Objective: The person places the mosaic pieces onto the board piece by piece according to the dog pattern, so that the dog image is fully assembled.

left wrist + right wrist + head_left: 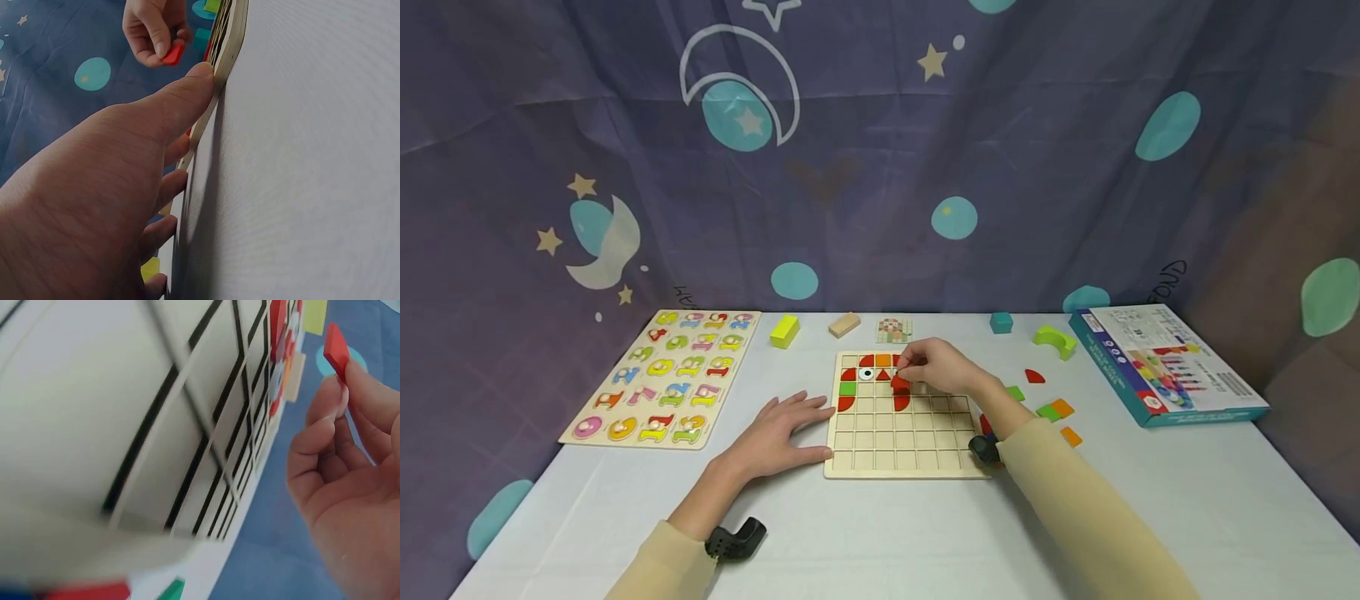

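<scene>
A square wooden grid board (902, 439) lies on the white table, with red, orange and green tiles and a round eye tile (867, 374) set in its upper left cells. My left hand (786, 435) rests beside the board, its thumb and spread fingers touching the left edge. Over the board's upper part, my right hand (942, 367) pinches a small flat red tile (335, 350) between thumb and fingers. In the right wrist view the tile is held off the grid, tilted. The cells beneath this hand are partly hidden in the head view.
A number puzzle board (727, 392) lies left. Behind the grid are a yellow block (785, 331), a plain wooden block (845, 325), a pattern card (894, 331) and a teal block (1001, 322). Loose tiles, a green arch (1056, 340) and a box (1172, 362) lie right.
</scene>
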{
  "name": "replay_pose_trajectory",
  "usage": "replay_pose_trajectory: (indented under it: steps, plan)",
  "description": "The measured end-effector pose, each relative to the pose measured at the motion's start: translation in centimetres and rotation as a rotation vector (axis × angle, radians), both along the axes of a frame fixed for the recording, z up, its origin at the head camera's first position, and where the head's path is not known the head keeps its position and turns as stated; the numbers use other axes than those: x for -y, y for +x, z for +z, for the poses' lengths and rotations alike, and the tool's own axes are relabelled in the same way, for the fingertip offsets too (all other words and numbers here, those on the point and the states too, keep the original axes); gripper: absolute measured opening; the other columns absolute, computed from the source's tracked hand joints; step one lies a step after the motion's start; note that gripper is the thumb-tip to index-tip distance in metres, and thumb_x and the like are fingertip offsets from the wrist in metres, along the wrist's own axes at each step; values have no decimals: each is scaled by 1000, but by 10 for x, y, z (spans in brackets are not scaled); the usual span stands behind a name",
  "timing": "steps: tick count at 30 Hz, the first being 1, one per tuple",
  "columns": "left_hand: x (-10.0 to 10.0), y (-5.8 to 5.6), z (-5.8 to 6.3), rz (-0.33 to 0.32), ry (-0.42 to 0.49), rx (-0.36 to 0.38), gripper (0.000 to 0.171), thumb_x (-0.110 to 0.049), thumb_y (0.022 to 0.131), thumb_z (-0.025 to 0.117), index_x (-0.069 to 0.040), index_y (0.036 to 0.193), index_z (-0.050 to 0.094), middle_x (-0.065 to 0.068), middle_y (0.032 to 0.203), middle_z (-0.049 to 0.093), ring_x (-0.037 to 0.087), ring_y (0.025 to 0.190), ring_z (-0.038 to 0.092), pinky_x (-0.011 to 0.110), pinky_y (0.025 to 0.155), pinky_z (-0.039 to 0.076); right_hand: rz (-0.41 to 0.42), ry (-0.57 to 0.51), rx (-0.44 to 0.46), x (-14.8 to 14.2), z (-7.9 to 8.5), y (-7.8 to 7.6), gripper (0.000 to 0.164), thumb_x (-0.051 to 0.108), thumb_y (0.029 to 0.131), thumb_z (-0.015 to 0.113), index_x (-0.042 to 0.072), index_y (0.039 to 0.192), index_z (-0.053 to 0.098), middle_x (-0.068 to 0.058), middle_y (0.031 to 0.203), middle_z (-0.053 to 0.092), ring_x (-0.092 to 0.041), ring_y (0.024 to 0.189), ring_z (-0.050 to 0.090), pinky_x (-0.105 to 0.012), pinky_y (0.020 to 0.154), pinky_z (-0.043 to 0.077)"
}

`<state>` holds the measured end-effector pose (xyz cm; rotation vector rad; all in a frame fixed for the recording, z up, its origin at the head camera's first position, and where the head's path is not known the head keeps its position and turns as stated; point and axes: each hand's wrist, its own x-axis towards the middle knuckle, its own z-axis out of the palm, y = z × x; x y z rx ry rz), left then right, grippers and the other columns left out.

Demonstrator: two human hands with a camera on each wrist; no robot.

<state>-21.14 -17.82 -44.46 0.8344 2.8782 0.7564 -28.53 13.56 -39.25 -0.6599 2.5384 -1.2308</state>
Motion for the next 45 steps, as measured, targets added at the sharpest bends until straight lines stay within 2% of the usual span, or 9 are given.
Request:
replay_pose_trajectory:
  steps: [9, 14, 20, 27, 36, 45]
  plan:
    - [0, 0, 0, 3, -4, 14, 69, -59, 86, 73, -19, 142, 62, 3, 151, 50, 32, 147, 30, 63, 117, 14, 7, 9, 8, 28, -9, -8, 5, 8, 98, 67, 3, 97, 68, -6, 86, 65, -22, 75, 57, -32, 70, 47]
    - [0, -1, 0, 1, 0, 16, 69, -59, 86, 73, -20, 142, 62, 3, 152, 50, 32, 147, 30, 64, 117, 13, -23, 30, -12, 38, -10, -9, 5, 9, 97, 68, 5, 96, 68, -2, 88, 65, -17, 76, 54, -31, 71, 46]
    - [0, -1, 1, 1, -6, 16, 69, -59, 86, 73, -20, 142, 62, 3, 151, 50, 31, 147, 31, 63, 117, 14, -51, 61, -12, 48, -13, -7, 5, 10, 98, 67, 6, 95, 68, -3, 87, 65, -15, 67, 52, -30, 63, 45]
    - [0, 0, 2, 6, -9, 19, 69, -58, 86, 73, -20, 142, 61, 3, 151, 50, 31, 147, 30, 63, 117, 13, -56, 152, -72, 56, -15, -7, 7, 10, 98, 68, 8, 91, 68, 1, 84, 63, -14, 72, 52, -29, 71, 46]
    - [0, 0, 1, 13, -11, 22, 69, -58, 85, 74, -20, 142, 62, 3, 151, 50, 31, 147, 31, 62, 117, 13, -32, 211, -117, 62, -16, -8, 8, 11, 97, 70, 9, 89, 69, 3, 82, 64, -13, 72, 54, -28, 71, 48]
    - [0, -1, 0, 11, -19, 15, 69, -58, 86, 74, -20, 142, 62, 3, 151, 50, 31, 147, 31, 62, 117, 14, -10, 261, -121, 64, -15, -8, 10, 12, 93, 74, 11, 84, 70, 4, 81, 65, -14, 75, 54, -30, 74, 48]
